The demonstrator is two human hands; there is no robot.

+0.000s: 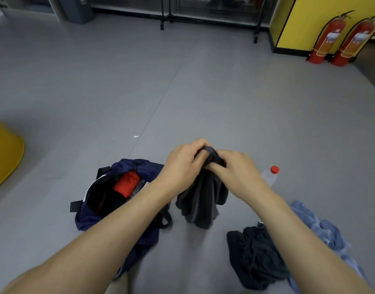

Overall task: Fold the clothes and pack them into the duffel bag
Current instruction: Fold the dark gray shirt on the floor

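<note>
Near right of the floor: black garment (256, 257) crumpled, blue garment (322, 230) touching its right side. Both unfolded, so there's more work queued.

Duffel bag (87, 221) sits near left on the floor, mouth open, red item (127, 183) already inside at the far end.

Step in hand: the grey garment (201, 200) hangs just right of the bag, its lower end about at the floor. Left hand (182, 164) and right hand (235, 172) both clench its bunched top, knuckles almost touching.

Grip is too central to fold from, I'd say. Slide the hands apart along the top edge to find the corners, let it hang flat, then halve it. Keep the folded width under the bag mouth and load it beside the red item.

Bottle (270, 177) lies just beyond the right hand, so watch the swing.
</note>
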